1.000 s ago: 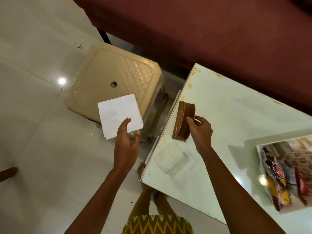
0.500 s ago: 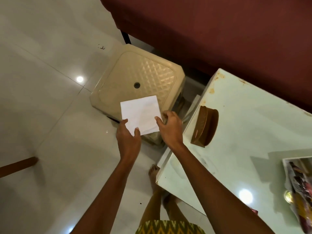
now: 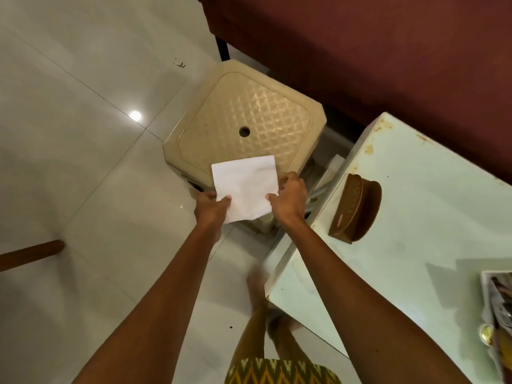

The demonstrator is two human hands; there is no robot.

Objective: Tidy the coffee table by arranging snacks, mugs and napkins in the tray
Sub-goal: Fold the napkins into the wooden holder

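The right hand [image 3: 288, 199] is now pinching the white napkin [image 3: 245, 187] w/ the left hand [image 3: 212, 207]; a sec ago it was over at the brown napkin holder [image 3: 353, 209] on the counter [image 3: 432, 206], and the left was carrying the napkin alone. So both grips are closing on the napkin: left thumb on its lower-left edge, right thumb and fingers on its lower-right edge, the sheet being held flat off the counter, left of the holder and above the near corner of the beige plastic stool [image 3: 243, 126]. The holder is no longer being touched; it's lying on its side near the counter's left edge, slot facing right, and looks empty as far as can be seen. Judging by that, the person is prob. squaring up or folding the napkin before feeding it into the holder, i.e. still prepping, nothing placed yet for this item. The tray [image 3: 496, 309] w/ snack packets is sitting well right of the holder at the frame edge, only partly in view, so its contents can't be fully read. The napkin, and likely the holder too, is still needing to travel right to it. Thin paper: it's likely sagging or creasing if either pinch slips.
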